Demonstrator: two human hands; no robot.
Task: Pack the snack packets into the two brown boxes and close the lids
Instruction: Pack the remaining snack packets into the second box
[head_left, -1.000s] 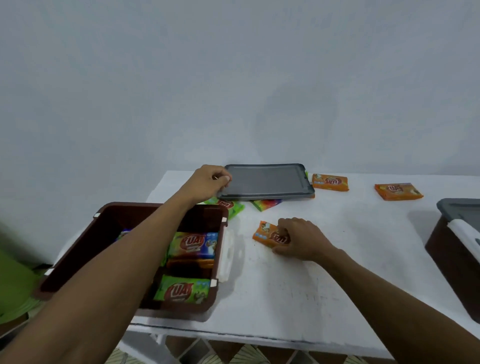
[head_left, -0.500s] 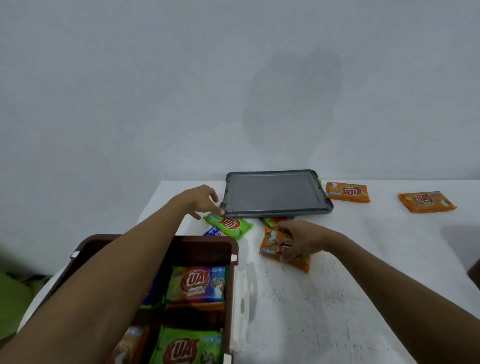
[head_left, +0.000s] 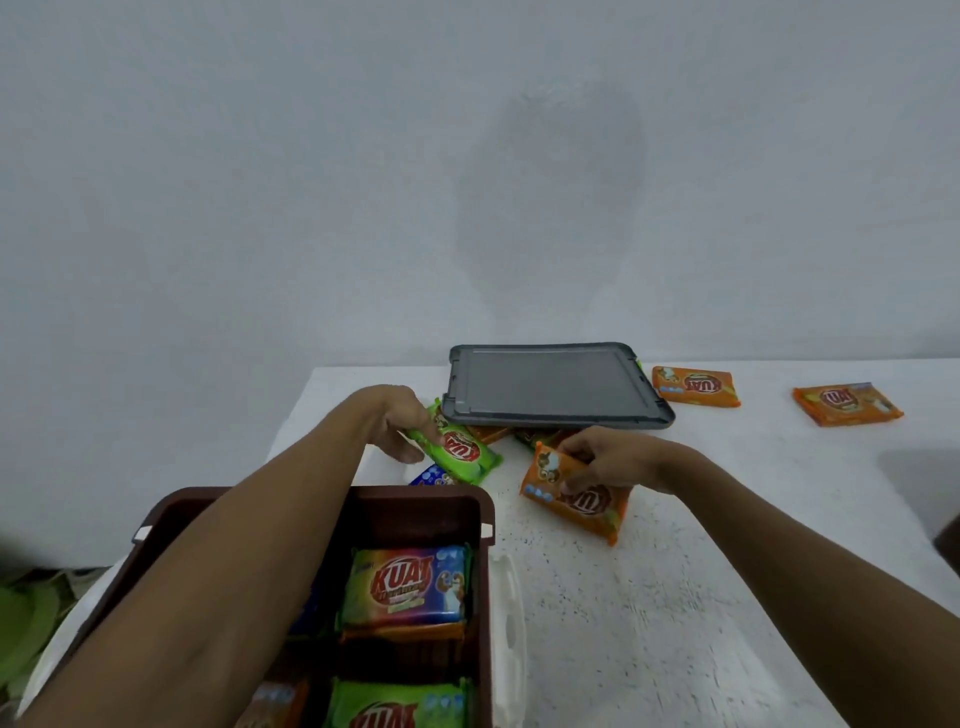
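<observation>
Left hand pinches green packet, right hand pinches orange packet — one each, likely to load faster. Box near left, open, part-filled; lid parked far, atop loose packets — leaving opening free.

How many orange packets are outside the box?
3 clearly: the held packet in the right hand, a second packet just right of the grey lid, a third packet farther right. Another may hide under it.
</observation>
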